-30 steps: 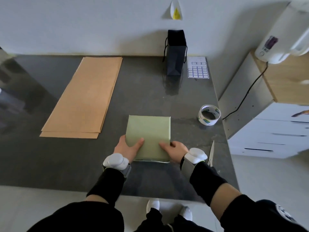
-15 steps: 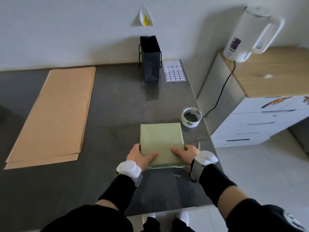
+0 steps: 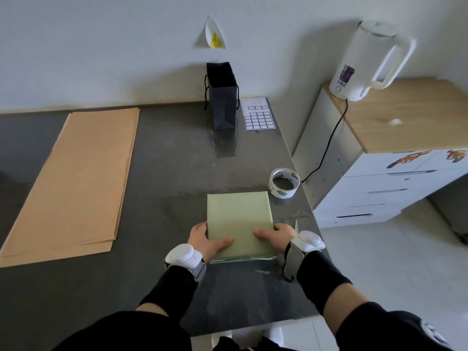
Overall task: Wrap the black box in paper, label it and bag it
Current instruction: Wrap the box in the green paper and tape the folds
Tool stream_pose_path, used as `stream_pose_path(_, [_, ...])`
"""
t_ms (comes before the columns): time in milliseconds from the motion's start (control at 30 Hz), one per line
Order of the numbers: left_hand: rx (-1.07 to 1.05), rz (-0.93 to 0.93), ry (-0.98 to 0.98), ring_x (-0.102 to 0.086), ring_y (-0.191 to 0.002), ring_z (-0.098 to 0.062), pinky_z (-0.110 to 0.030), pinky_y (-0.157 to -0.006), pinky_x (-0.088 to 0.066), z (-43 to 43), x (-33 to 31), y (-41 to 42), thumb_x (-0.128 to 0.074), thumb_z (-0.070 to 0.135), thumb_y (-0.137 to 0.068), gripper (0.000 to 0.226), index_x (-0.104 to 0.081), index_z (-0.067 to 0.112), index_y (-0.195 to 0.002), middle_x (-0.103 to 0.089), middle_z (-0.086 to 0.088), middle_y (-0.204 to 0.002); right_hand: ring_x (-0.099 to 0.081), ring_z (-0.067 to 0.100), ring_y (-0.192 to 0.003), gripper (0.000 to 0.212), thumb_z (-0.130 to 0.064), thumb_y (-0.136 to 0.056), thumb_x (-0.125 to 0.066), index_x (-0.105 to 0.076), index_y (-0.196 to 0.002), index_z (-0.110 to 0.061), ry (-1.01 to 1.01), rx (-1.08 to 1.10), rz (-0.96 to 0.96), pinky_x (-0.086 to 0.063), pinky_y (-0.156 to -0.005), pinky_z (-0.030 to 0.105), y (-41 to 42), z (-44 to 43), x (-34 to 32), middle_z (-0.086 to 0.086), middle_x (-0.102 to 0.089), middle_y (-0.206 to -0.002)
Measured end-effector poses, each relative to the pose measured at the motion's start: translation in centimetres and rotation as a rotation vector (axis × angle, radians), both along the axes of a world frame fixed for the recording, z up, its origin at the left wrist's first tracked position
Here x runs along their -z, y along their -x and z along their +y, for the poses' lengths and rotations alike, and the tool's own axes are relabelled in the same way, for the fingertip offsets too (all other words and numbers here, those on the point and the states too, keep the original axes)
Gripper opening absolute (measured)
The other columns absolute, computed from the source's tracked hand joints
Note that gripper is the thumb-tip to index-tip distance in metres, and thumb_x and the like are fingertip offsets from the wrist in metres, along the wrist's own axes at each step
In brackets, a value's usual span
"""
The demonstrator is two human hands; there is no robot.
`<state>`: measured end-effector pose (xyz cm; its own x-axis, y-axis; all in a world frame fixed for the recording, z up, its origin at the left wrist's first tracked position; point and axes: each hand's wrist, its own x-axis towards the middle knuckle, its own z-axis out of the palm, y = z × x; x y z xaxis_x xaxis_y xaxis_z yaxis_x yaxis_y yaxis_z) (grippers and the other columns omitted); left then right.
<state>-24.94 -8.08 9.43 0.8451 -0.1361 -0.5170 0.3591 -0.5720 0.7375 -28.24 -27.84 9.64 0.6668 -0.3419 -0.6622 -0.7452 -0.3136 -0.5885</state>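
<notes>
The box, wrapped in pale green paper [image 3: 239, 216], lies flat on the dark grey table [image 3: 172, 178] near its right edge. My left hand [image 3: 206, 239] grips its near left corner, thumb laid across the top. My right hand [image 3: 277, 235] grips the near right corner the same way. A small black paper bag [image 3: 221, 102] stands open at the back by the wall. Beside it lies a sheet of blue-bordered labels [image 3: 258, 115]. A roll of tape [image 3: 283, 183] sits just beyond the package's far right corner.
A stack of brown kraft paper [image 3: 81, 178] covers the left part of the table. Scissors [image 3: 296, 225] show partly beside my right hand. Right of the table stands a white drawer cabinet [image 3: 379, 188] with a white kettle [image 3: 364, 59] and its cord.
The view has swung to the right, bringing the kettle and cabinet into sight. Both hands keep their hold on the package's near corners; the package has not visibly moved on the table.
</notes>
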Motion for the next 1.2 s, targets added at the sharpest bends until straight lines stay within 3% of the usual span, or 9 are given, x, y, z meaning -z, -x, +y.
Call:
stream_pose_path(100, [-0.123,-0.074,0.245,-0.06,-0.099,-0.012,-0.03,-0.09,-0.047,-0.1,-1.2,0.1,-0.087,0.017,-0.064,0.076,-0.045,0.024,-0.127,-0.061,0.003,-0.113,-0.064,0.02,-0.092,0.04,-0.02,-0.078,-0.075,-0.063,-0.114,-0.005,-0.138,0.087,-0.236,-0.052,-0.084,0.029,0.4,0.2,-1.0,0.006,-0.068,-0.107])
stream_pose_path(233, [-0.288,-0.069,0.464,-0.054,-0.111,-0.01,-0.029,-0.099,-0.04,0.0,-3.7,-1.7,-0.063,0.052,-0.082,0.06,-0.047,0.016,-0.128,-0.058,0.001,-0.125,-0.061,0.004,-0.092,0.031,-0.038,-0.098,-0.041,-0.061,-0.114,-0.022,-0.458,0.227,-0.406,-0.051,-0.07,0.011,-0.4,0.2,-4.3,-0.007,-0.066,-0.105])
stream_pose_path(367, [-0.39,-0.014,0.706,-0.06,-0.097,-0.011,-0.031,-0.102,-0.04,-0.1,-5.4,-2.8,-0.025,0.06,-0.094,0.058,-0.063,0.016,-0.095,-0.07,0.003,-0.095,-0.054,0.017,-0.111,0.06,-0.061,-0.094,-0.021,-0.064,-0.114,-0.025,-0.205,0.146,-0.369,-0.041,-0.1,0.032,-1.5,-0.6,-5.8,0.003,-0.061,-0.121])
stream_pose_path(567, [-0.291,-0.069,0.726,-0.047,-0.119,-0.006,-0.016,-0.089,-0.043,-0.3,-6.8,-2.9,-0.008,0.05,-0.098,0.058,-0.029,0.027,-0.147,-0.049,0.01,-0.133,-0.058,0.027,-0.101,0.069,-0.069,-0.088,-0.022,-0.056,-0.115,-0.015,-0.212,0.311,-0.244,-0.04,-0.098,0.039,-3.0,-0.2,-7.8,0.006,-0.061,-0.108])
stream_pose_path(733, [-0.327,-0.129,0.783,-0.062,-0.098,-0.01,-0.024,-0.098,-0.036,0.9,-7.4,-2.9,-0.007,0.049,-0.098,0.067,-0.06,0.008,-0.102,-0.066,-0.003,-0.111,-0.059,0.017,-0.081,0.074,-0.083,-0.072,-0.035,-0.051,-0.119,-0.027,-0.491,0.396,-0.248,-0.047,-0.066,0.03,-3.0,-1.1,-8.9,-0.001,-0.061,-0.097])
stream_pose_path(800, [-0.353,-0.093,0.762,-0.064,-0.084,-0.006,-0.027,-0.096,-0.042,1.8,-7.5,-3.1,-0.015,0.052,-0.098,0.064,-0.061,0.007,-0.098,-0.073,0.002,-0.087,-0.057,0.01,-0.075,0.06,-0.078,-0.074,-0.043,-0.056,-0.107,-0.029,-0.533,0.351,-0.31,-0.042,-0.061,0.027,-2.8,-0.6,-8.9,-0.005,-0.061,-0.09])
stream_pose_path(967, [-0.367,-0.033,0.594,-0.041,-0.132,-0.012,-0.039,-0.114,-0.027,3.1,-7.0,-2.9,-0.046,0.073,-0.077,0.079,-0.045,0.025,-0.139,-0.046,0.004,-0.142,-0.053,0.011,-0.117,0.029,-0.051,-0.083,-0.059,-0.07,-0.092,-0.026,-0.609,0.227,-0.376,-0.028,-0.111,0.043,-2.0,1.8,-6.6,-0.01,-0.066,-0.106])
stream_pose_path(1100, [-0.46,-0.227,0.559,-0.053,-0.119,-0.012,-0.034,-0.109,-0.036,3.3,-7.0,-1.6,-0.054,0.027,-0.094,0.032,-0.06,0.015,-0.124,-0.059,0.001,-0.126,-0.055,0.013,-0.1,0.028,-0.014,-0.088,-0.05,-0.058,-0.114,-0.012,-0.743,0.246,-0.467,-0.043,-0.083,0.022,-0.9,3.1,-6.1,0.0,-0.064,-0.101])
stream_pose_path(1200, [-0.429,-0.211,0.609,-0.045,-0.122,-0.008,-0.024,-0.106,-0.033,3.1,-5.3,0.0,-0.046,0.001,-0.094,0.044,-0.047,0.012,-0.137,-0.05,0.008,-0.13,-0.055,0.01,-0.085,0.049,0.005,-0.075,-0.05,-0.049,-0.122,-0.008,-0.66,0.185,-0.498,-0.047,-0.063,0.012,-0.1,3.7,-5.0,0.001,-0.061,-0.096])
